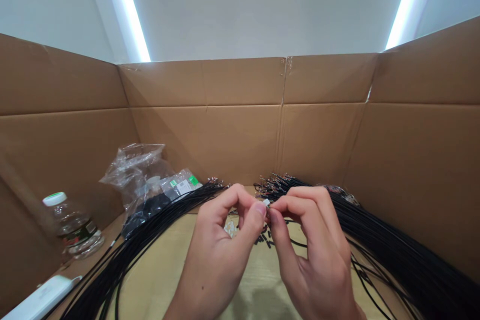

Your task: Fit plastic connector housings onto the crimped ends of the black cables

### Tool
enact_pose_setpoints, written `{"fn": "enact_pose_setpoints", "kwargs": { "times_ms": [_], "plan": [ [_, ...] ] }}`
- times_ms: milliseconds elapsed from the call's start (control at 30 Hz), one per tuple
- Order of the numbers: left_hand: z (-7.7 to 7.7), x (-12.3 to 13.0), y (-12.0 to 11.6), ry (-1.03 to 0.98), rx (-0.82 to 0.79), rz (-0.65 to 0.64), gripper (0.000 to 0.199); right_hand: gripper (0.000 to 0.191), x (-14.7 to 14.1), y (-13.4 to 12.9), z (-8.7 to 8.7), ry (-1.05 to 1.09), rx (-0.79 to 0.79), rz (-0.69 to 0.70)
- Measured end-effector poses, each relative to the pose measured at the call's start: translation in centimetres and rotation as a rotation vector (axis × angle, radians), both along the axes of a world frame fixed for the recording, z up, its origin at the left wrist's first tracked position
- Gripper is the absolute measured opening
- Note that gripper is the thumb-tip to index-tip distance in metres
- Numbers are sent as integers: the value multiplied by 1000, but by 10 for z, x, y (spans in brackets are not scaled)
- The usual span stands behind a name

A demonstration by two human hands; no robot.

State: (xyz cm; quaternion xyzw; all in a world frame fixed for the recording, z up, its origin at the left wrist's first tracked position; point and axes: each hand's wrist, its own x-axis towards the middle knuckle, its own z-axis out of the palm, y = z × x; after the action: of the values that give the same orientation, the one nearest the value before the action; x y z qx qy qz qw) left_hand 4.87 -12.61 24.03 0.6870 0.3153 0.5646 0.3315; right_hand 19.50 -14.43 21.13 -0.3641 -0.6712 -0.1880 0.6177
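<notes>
In the middle of the view my left hand (225,245) pinches a small white plastic connector (266,202) between thumb and forefinger. Facing it, my right hand (313,245) is closed in a pinch, its fingertips almost meeting those of the left at the connector. A thin dark bit shows just below the white piece; what the right fingertips grip is too small to tell. Behind the hands, small white pieces (230,228) and short black tube pieces (265,236) lie scattered on the yellowish tabletop (255,282).
Bundles of black cables lie at left (150,225) and right (390,245), copper-coloured wire ends pointing inward. At left are clear plastic bags (138,165), a water bottle (80,232) and a white power strip (47,297). Tall cardboard walls (210,130) enclose the surface.
</notes>
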Motion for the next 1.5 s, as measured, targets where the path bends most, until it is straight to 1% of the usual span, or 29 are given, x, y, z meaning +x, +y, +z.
{"fn": "enact_pose_setpoints", "kwargs": {
  "times_ms": [67, 200, 300, 400, 500, 567, 700, 833, 900, 967, 1067, 1133, 1167, 1233, 1300, 1333, 1400, 1500],
  "plan": [
    [0, -2, 0, 14, 2, -9, 30, 15, -2, -1, 0, -37, 50, -47],
    [-1, -6, 2, 18, -33, -94, 29, 12, -4, -4, -2, -69, 130, -145],
    [-2, -6, 4, -1, -53, -128, 29, 12, -4, -4, -5, -100, 153, -187],
    [-1, -1, 3, 0, -34, -72, 29, 11, -3, -2, -6, -112, 150, -183],
    [1, 4, 0, 25, 3, 25, 31, 9, -4, -2, -6, -121, 159, -219],
    [3, 5, -2, 38, 12, 58, 33, 9, -6, -3, -7, -162, 161, -247],
    [5, 6, -4, 41, -15, 73, 32, 10, -9, -5, -10, -211, 143, -311],
    [4, 7, -2, 27, -26, 77, 31, 11, -10, -4, -12, -207, 132, -283],
    [3, 6, 0, 15, -15, 78, 30, 12, -8, -2, -10, -130, 79, -180],
    [1, 4, 2, 3, -1, 72, 30, 14, -6, -1, -6, 20, -46, 12],
    [-1, 0, 3, -3, -13, 33, 30, 20, -1, 0, 1, 254, -321, 366],
    [-2, -2, 3, -14, -34, -21, 31, 23, 3, 1, 5, 370, -507, 589],
    [-3, -2, 3, -22, -41, -52, 31, 23, 4, 1, 5, 418, -592, 688],
    [-3, -3, 3, -37, -53, -111, 33, 24, 8, 3, 5, 497, -736, 838],
    [-3, -4, 3, -44, -59, -161, 33, 26, 11, 4, 4, 535, -810, 933],
    [-2, -4, 2, -42, -59, -170, 33, 26, 12, 4, 3, 542, -816, 963],
    [-1, -4, 1, -34, -46, -167, 32, 25, 14, 5, 2, 539, -796, 991],
    [2, -4, -1, -14, -15, -129, 31, 24, 13, 3, 4, 526, -765, 983]
  ]
}}
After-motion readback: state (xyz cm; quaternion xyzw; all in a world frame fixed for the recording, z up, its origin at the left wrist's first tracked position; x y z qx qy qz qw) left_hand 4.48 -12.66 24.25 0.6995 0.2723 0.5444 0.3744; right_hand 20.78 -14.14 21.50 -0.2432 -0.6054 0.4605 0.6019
